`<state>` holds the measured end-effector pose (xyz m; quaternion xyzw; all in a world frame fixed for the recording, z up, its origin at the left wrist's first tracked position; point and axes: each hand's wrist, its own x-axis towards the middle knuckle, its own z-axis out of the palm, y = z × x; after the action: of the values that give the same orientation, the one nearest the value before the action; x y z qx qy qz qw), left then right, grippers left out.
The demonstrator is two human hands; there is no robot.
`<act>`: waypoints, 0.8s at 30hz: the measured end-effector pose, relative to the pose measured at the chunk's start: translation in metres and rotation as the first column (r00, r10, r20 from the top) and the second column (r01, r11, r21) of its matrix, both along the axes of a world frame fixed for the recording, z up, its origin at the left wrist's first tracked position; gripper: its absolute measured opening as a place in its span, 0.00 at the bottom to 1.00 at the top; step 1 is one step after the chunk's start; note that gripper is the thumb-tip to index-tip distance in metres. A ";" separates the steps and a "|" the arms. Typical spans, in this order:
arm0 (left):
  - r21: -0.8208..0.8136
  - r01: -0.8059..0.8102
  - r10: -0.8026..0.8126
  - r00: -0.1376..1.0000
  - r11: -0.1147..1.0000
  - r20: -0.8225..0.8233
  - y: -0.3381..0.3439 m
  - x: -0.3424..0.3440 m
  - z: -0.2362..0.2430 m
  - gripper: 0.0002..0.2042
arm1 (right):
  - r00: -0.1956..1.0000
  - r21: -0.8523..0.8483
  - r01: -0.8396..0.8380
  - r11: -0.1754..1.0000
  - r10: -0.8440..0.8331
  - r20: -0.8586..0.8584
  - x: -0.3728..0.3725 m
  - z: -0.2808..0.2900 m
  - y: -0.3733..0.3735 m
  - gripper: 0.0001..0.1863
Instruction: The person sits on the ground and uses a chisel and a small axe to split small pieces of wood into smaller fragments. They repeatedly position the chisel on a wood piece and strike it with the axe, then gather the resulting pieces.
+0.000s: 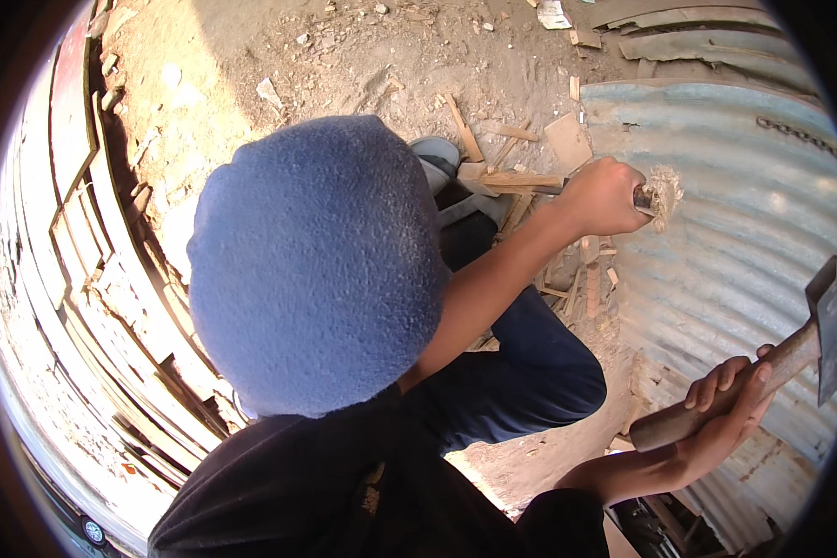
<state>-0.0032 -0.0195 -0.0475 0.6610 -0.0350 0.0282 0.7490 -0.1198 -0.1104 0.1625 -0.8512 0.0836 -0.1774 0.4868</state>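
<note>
My left hand [609,197] is closed in a fist around a chisel. The chisel's frayed, splintered handle end [662,197] sticks out on the fist's right, and its thin dark shaft points left toward a strip of wood [521,180]. Lower right, the fingers of my right hand [730,405] wrap the wooden handle of a hatchet-like tool [684,423]. That tool's dark metal head [832,330] is partly cut off by the picture's rim. A large, rounded, fuzzy blue cap-like cloth [316,270] covers the middle left and hides part of my left arm.
Corrugated metal sheets [725,260] cover the right side, with a chain [795,135] on them. Wood offcuts [581,288] litter the dirt ground beneath my left arm. Long boards [74,232] lie along the left. A grey shoe [434,152] shows beyond the blue cloth.
</note>
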 end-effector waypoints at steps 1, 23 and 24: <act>-0.004 0.001 -0.001 1.000 1.000 -0.018 -0.001 -0.001 0.000 0.11 | 0.998 -0.045 0.015 0.999 -0.018 -0.065 0.000 -0.007 0.002 0.14; -0.078 -0.288 0.298 0.912 0.955 0.283 0.042 -0.024 -0.069 0.34 | 0.991 -0.021 -0.024 0.999 0.020 -0.133 -0.009 0.005 0.006 0.18; -0.096 -0.282 0.298 0.915 0.955 0.273 0.040 -0.025 -0.073 0.31 | 0.998 -0.024 -0.015 1.000 0.014 -0.057 -0.010 0.013 0.009 0.18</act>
<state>-0.0284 0.0207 -0.1209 0.6274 -0.0431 0.2348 0.7412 -0.1294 -0.1018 0.1756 -0.8625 0.0889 -0.1506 0.4749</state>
